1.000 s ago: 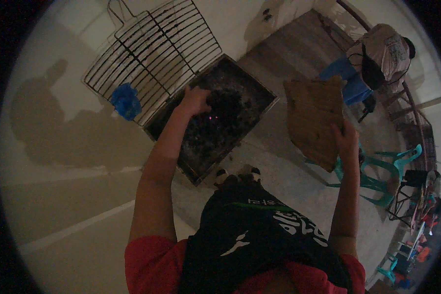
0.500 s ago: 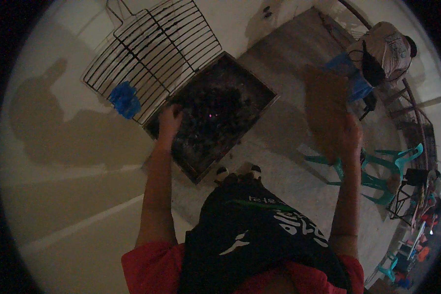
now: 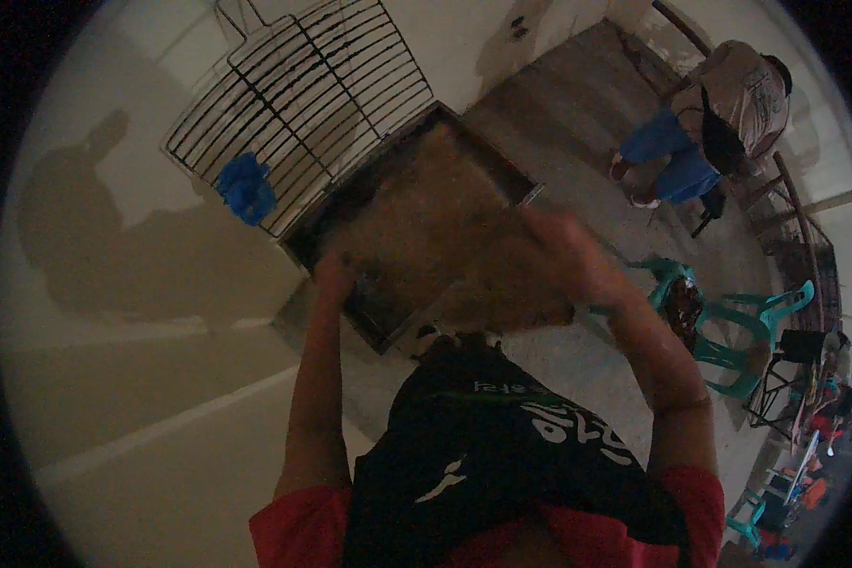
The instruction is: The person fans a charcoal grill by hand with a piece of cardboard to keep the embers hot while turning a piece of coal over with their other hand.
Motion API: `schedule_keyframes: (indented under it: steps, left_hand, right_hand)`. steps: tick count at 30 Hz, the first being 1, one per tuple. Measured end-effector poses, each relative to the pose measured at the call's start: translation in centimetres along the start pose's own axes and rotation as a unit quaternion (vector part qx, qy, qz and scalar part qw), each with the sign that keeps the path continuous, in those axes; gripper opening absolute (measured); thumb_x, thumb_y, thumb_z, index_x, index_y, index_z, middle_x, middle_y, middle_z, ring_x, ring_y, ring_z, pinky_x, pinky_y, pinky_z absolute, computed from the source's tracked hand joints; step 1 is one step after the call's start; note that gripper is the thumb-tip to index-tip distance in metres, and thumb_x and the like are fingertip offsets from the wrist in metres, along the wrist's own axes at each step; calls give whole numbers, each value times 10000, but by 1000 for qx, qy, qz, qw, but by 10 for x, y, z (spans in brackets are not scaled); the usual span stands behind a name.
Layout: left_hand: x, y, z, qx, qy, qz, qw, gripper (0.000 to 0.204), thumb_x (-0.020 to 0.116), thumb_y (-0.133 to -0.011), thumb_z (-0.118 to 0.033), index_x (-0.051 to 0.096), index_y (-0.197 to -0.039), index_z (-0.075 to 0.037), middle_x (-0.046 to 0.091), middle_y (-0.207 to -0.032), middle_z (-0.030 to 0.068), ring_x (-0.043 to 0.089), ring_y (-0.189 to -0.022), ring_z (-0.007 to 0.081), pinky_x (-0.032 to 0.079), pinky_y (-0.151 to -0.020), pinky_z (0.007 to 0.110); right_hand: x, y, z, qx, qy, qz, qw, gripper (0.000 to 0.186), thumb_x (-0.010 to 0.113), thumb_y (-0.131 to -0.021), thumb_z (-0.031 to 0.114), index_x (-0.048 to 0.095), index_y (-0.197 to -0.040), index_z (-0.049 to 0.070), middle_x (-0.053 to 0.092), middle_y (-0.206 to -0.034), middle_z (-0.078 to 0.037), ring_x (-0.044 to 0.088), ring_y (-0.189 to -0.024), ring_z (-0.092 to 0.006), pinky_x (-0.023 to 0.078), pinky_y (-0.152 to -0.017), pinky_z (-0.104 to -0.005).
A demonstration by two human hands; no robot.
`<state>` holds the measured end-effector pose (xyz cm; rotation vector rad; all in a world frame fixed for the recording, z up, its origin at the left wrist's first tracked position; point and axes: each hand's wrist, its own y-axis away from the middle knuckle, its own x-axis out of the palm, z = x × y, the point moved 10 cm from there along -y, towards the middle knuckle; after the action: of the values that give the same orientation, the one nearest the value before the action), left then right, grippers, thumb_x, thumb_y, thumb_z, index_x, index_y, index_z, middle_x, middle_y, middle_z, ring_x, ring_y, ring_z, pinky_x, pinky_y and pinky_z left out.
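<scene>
A brown sheet of cardboard [image 3: 435, 204], smeared by motion, spreads over the blackened metal charcoal tray [image 3: 374, 317]. My right hand [image 3: 573, 256], also blurred, grips the sheet at its right side. Most of the charcoal bed is covered by the sheet. By the tray's near left edge is my left hand [image 3: 333, 276], its fingers curled together. A small dark spot shows at the fingertips, too dim to name. The wire grill rack [image 3: 303, 99] leans on the wall behind the tray, with a crumpled blue plastic bag [image 3: 247, 188] on its lower left corner.
Right of the tray, teal plastic stools [image 3: 762, 317] stand on the concrete floor [image 3: 549, 123]. A person in blue jeans [image 3: 696, 142] sits bent over at the upper right. The pale wall [image 3: 142, 284] runs along the left. My shoes are just below the tray.
My right hand has swung the cardboard left and inward, from beside the tray to over it. My left hand has drawn back toward me to the tray's edge.
</scene>
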<state>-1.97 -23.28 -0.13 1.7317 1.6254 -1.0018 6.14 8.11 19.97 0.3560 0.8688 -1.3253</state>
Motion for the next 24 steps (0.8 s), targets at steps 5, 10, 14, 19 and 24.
schedule_keyframes:
  steps: [5,10,14,19,24]
  left_hand:
    - [-14,2,19,-43,-25,15,999,333,584,-689,-231,555,-952,-28,564,-953,142,529,-884,309,404,-786,366]
    - [-16,-3,-32,146,-2,-10,989,308,588,-683,-200,563,-937,-28,567,-929,156,536,-868,312,415,-766,368]
    - [-1,-1,18,-55,34,39,997,265,587,-679,-199,581,-891,-39,572,-900,160,544,-842,311,423,-748,372]
    - [23,11,47,-3,66,13,998,248,581,-675,-203,593,-878,-60,574,-888,157,548,-826,308,424,-743,372]
    - [13,10,-28,67,6,26,997,272,573,-673,-210,585,-904,-66,573,-891,145,541,-834,312,425,-734,378]
  right_hand:
    - [-42,-22,-19,216,284,37,933,222,455,-774,140,520,-951,22,557,-829,-197,530,-859,-319,410,-737,-416]
    - [3,-19,33,37,56,52,996,215,450,-776,154,516,-937,27,534,-822,-225,521,-818,-353,407,-705,-418]
    - [-23,-26,3,208,197,30,958,223,453,-771,171,516,-931,30,541,-827,-213,521,-796,-363,407,-688,-416]
    - [4,-27,41,47,113,61,991,239,481,-768,215,523,-899,20,546,-781,-209,526,-753,-368,406,-643,-424]
    - [-21,-25,5,154,132,30,979,252,503,-750,233,517,-896,28,559,-811,-173,531,-731,-351,429,-649,-426]
